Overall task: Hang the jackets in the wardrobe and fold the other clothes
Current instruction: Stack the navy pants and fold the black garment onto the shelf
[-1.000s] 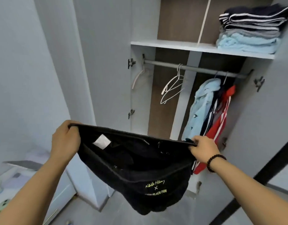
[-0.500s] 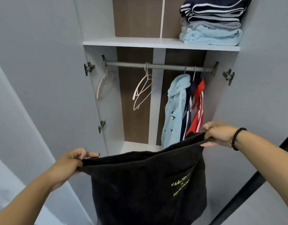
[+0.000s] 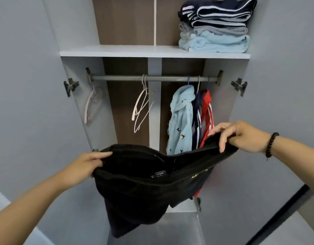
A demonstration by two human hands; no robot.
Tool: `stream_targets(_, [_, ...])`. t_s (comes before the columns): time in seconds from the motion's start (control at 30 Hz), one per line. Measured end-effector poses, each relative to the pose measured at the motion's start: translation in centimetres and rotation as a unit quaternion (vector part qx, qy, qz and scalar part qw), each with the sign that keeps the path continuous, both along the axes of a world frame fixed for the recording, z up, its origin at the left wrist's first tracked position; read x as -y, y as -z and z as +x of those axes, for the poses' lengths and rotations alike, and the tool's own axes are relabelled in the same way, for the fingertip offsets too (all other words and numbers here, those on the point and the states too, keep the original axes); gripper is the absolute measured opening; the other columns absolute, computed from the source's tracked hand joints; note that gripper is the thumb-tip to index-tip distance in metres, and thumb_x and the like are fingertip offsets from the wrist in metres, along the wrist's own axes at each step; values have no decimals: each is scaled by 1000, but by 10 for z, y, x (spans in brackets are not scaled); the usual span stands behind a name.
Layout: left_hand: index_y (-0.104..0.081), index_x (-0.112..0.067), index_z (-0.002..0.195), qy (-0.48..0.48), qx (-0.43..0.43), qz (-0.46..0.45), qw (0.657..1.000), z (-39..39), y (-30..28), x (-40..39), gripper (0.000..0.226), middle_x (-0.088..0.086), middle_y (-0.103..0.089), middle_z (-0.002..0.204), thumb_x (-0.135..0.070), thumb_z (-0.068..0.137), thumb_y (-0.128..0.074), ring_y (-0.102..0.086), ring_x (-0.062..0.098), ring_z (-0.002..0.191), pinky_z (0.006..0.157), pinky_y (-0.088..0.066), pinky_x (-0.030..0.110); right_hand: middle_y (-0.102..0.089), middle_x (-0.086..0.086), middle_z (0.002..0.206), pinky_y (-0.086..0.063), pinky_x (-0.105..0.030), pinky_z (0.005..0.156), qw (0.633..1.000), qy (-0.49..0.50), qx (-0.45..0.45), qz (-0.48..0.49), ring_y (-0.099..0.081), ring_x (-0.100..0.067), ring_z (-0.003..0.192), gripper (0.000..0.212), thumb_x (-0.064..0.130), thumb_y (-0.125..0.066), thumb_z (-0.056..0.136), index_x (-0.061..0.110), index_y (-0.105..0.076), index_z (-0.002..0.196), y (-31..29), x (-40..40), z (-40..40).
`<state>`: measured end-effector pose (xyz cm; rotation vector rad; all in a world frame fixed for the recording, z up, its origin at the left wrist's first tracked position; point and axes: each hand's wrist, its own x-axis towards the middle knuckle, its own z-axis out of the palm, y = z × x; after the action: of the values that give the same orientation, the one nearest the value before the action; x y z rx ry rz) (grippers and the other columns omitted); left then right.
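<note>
Fingers of the left hand [image 3: 85,164] and right hand [image 3: 241,137] pinched the top edge of a black garment [image 3: 143,191], held spread before the open wardrobe [image 3: 78,121]. Inside, three jackets [image 3: 181,124] hung on the rail [image 3: 152,78] beside empty hangers [image 3: 141,106]; folded clothes [image 3: 214,27] sat stacked on the shelf [image 3: 117,51].

We observe a black garment [image 3: 145,188] with yellow lettering, spread open and hanging loosely before the open wardrobe [image 3: 152,51]. On the rail [image 3: 152,78] hang three jackets: light blue [image 3: 181,121], navy [image 3: 196,117], red [image 3: 207,112]. Folded clothes [image 3: 216,27] sit stacked on the shelf.
</note>
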<state>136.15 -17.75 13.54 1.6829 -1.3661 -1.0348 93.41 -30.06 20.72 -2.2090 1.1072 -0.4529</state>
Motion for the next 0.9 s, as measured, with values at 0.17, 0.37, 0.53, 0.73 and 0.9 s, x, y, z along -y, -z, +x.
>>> stream_targets(0.17, [-46,-36,134,97,6,41,994,22,-31,32,92,-7,-69,117,-26,56,-94,-65,12,110,94,-52,30,-57,-5,109,-41,-15,85,997,4,-81,-9,-54,-14,103,43,-5,-61,79,32,-76,64,-10,3,2])
stream_targets(0.37, [-77,-24,84,16,141,-108,984,13,-56,69,12,-3,-74,69,-12,82,-75,-68,10,55,54,-53,15,-41,13,106,-46,-23,88,964,-46,-254,-63,-47,-5,103,48,72,-79,36,36,-69,67,5,3,-7])
stream_targets(0.53, [-75,-23,72,-26,165,-161,973,14,-64,72,15,-1,-70,65,-12,82,-75,-68,16,56,51,-54,21,-49,11,98,-48,-26,75,962,-68,-214,-154,-55,-6,84,17,37,-70,84,22,-71,77,-6,10,-21])
stream_targets(0.73, [-73,-46,91,4,139,-215,967,6,-82,63,38,-19,-69,84,-11,76,-78,-66,4,63,46,-51,18,-66,2,76,-47,-20,64,969,95,-133,-185,-62,-16,72,18,27,-70,86,10,-71,78,-41,36,-42])
stream_targets(0.9, [-50,-24,59,-55,145,-250,956,2,-95,62,35,-5,-60,57,-35,62,-83,-58,7,50,46,-44,24,-74,0,85,-53,-27,75,980,163,28,-108,-67,-15,81,8,10,-72,83,16,-77,83,-67,53,-48])
